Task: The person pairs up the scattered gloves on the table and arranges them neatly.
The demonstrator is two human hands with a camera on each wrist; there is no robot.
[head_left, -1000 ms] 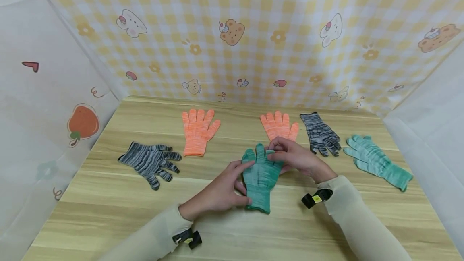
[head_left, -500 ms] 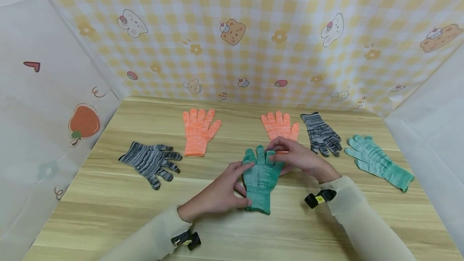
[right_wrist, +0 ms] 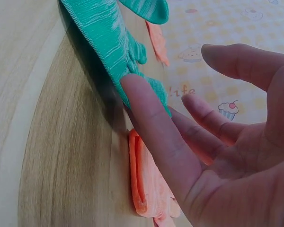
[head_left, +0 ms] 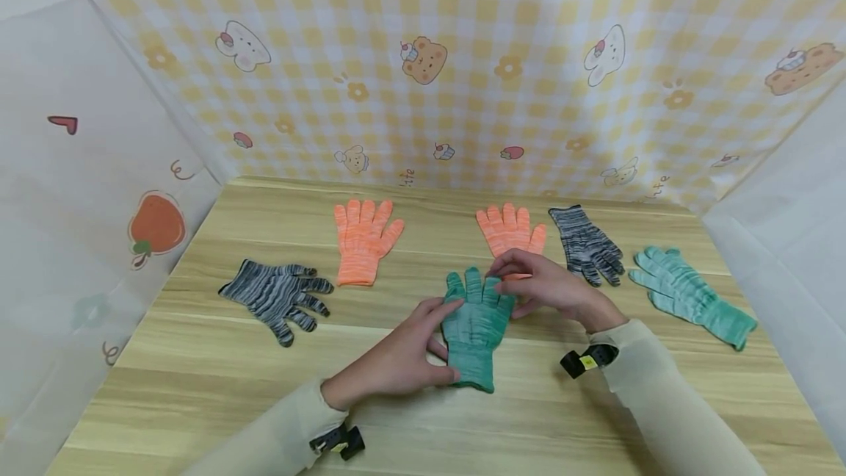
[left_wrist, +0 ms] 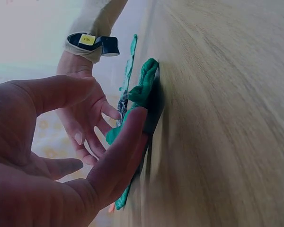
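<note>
A green knit glove [head_left: 474,333] lies at the middle of the wooden table, its fingers pointing away and its cuff toward me. Along its left side, my left hand [head_left: 413,351] touches it with fingers spread and relaxed, thumb near the cuff. My right hand [head_left: 551,285] is at the glove's upper right, by its fingers. In the right wrist view, one fingertip is right at the edge of the green glove [right_wrist: 102,42], while the thumb stands apart from it. The left wrist view shows the green glove [left_wrist: 144,85] edge-on beyond loosely bent fingers.
An orange glove [head_left: 509,230] is partly hidden behind my right hand; another orange glove [head_left: 360,241] lies back left. A grey-black glove [head_left: 280,300] is at left, another grey-black glove [head_left: 584,244] at right. A second green glove [head_left: 690,296] lies far right. A patterned cloth [head_left: 463,94] hangs behind.
My right hand has shifted slightly to the right, off the green glove's fingers toward its edge. The glove's fingertips sit a little nearer to me. The left hand is almost still.
</note>
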